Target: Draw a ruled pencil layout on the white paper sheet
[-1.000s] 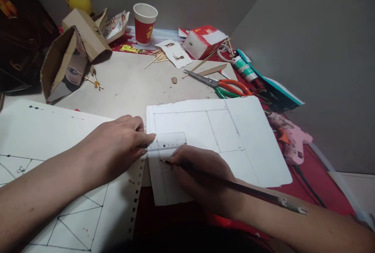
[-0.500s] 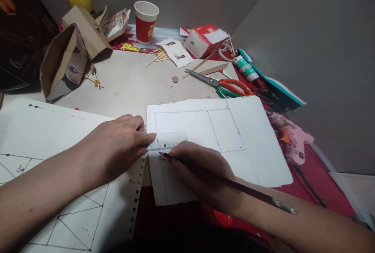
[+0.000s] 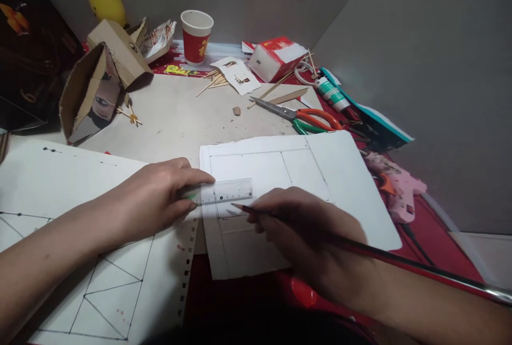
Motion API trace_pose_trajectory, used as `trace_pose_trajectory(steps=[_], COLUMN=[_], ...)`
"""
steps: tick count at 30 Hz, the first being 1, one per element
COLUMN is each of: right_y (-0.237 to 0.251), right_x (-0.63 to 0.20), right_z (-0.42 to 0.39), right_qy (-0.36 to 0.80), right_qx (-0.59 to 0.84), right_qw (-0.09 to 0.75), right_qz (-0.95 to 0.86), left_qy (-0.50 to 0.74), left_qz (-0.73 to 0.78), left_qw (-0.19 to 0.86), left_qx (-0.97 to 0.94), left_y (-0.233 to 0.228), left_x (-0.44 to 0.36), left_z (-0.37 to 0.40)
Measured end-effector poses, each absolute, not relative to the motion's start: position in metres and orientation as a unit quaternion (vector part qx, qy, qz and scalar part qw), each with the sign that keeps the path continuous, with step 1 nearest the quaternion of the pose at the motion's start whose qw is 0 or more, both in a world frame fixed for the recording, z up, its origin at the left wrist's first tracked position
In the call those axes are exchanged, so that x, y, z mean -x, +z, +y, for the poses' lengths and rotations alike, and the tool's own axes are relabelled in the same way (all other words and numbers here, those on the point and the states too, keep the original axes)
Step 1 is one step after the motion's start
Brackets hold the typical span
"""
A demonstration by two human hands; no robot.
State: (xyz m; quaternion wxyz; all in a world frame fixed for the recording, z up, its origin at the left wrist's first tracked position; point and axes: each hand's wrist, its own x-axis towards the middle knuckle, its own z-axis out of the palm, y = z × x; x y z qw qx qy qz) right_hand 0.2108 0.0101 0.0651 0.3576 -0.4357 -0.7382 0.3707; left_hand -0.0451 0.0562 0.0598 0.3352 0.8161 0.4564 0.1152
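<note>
A clear plastic ruler (image 3: 236, 189) lies across the left part of a white sheet (image 3: 360, 211) marked with thin pencil lines. My left hand (image 3: 168, 193) grips the ruler's left end between thumb and fingers; that end is partly hidden under the hand. In my right hand (image 3: 308, 227) is a pencil (image 3: 384, 256), its tip just below the ruler's lower edge, close to the paper. Whether the tip touches the sheet I cannot tell. Under my left forearm rests a punched-edge page (image 3: 164, 275) with a drawn pattern of triangles.
Orange-and-green scissors (image 3: 296, 114) lie behind the sheet, and a pink glue gun (image 3: 396, 190) sits to its right. Farther back are a red-and-white paper cup (image 3: 196, 38), toothpicks (image 3: 214, 82), a red-and-white box (image 3: 276, 59), cut cardboard (image 3: 86, 99) and a yellow bottle (image 3: 104, 1).
My right hand has moved right, drawing the pencil tip away from the left pencil line. The ruler shows more clearly, and my left hand still holds its end.
</note>
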Motion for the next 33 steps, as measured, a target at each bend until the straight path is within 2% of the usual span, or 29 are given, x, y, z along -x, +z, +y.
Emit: trace_pose_trajectory(steps=[4, 7, 13, 20, 23, 27, 30, 33], right_y=[0.088, 0.095, 0.079, 0.065, 0.071, 0.078, 0.079, 0.077], right_x=[-0.228, -0.245, -0.266, -0.265, -0.270, -0.284, -0.292, -0.294], right_z=[-0.002, -0.009, -0.007, -0.011, -0.011, -0.011, -0.011, -0.009], right_qy=[0.376, 0.335, 0.245, 0.260, 0.211, 0.154, 0.151, 0.165], right_qx=[0.442, 0.465, 0.518, 0.519, 0.526, 0.531, 0.531, 0.515], right_qw=[0.375, 0.385, 0.388, 0.375, 0.382, 0.390, 0.389, 0.386], right_qz=[-0.723, -0.724, -0.722, -0.723, -0.730, -0.737, -0.737, -0.747], left_qy=[0.183, 0.241, 0.318, 0.369, 0.350, 0.251, 0.170, 0.123], left_qz=[0.541, 0.571, 0.550, 0.511, 0.524, 0.558, 0.559, 0.549], left_qw=[0.442, 0.462, 0.493, 0.541, 0.528, 0.455, 0.390, 0.369], left_qx=[-0.692, -0.634, -0.594, -0.556, -0.570, -0.646, -0.712, -0.739], left_y=[0.071, 0.081, 0.096, 0.095, 0.099, 0.109, 0.114, 0.113], left_x=[0.048, 0.049, 0.044, 0.041, 0.038, 0.034, 0.032, 0.028], left_z=[0.060, 0.062, 0.061, 0.054, 0.052, 0.047, 0.043, 0.044])
